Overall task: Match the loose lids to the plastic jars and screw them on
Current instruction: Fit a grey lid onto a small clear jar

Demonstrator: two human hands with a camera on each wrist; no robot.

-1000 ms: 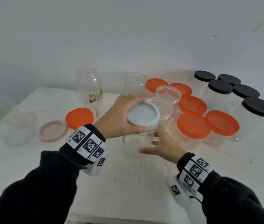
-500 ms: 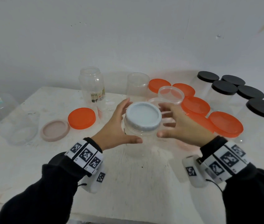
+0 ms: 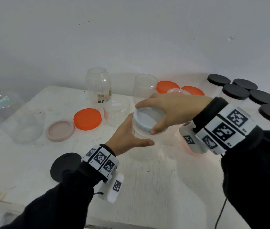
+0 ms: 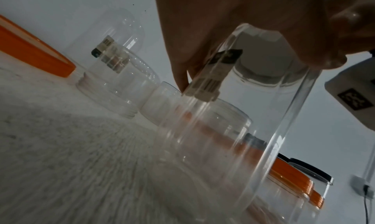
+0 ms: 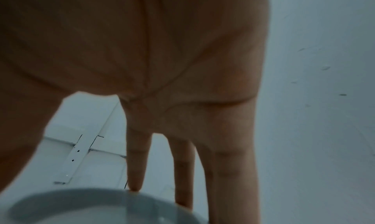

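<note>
A clear plastic jar (image 3: 147, 146) stands on the white table (image 3: 155, 187) in the middle, with a white ribbed lid (image 3: 145, 119) on its mouth. My left hand (image 3: 127, 138) wraps the jar's body from the left, thumb in front. My right hand (image 3: 169, 110) comes from the right and grips the lid's rim between fingers and thumb. In the left wrist view the jar (image 4: 253, 115) fills the frame with my fingers (image 4: 182, 59) behind it. The right wrist view shows fingers (image 5: 136, 163) reaching down to the lid (image 5: 81, 208).
Loose lids lie to the left: orange (image 3: 87, 119), pinkish (image 3: 60, 130), black (image 3: 64, 166). Open jars stand behind: a labelled one (image 3: 98, 85), a plain one (image 3: 145, 86), a short one (image 3: 116, 113), a big one (image 3: 23, 126). Black-lidded jars (image 3: 235, 91) and orange-lidded jars (image 3: 167, 86) crowd the right.
One second ago my left hand held the lid and my right the jar. Now my left hand has dropped to the jar's body and my right hand has taken the lid from above.
</note>
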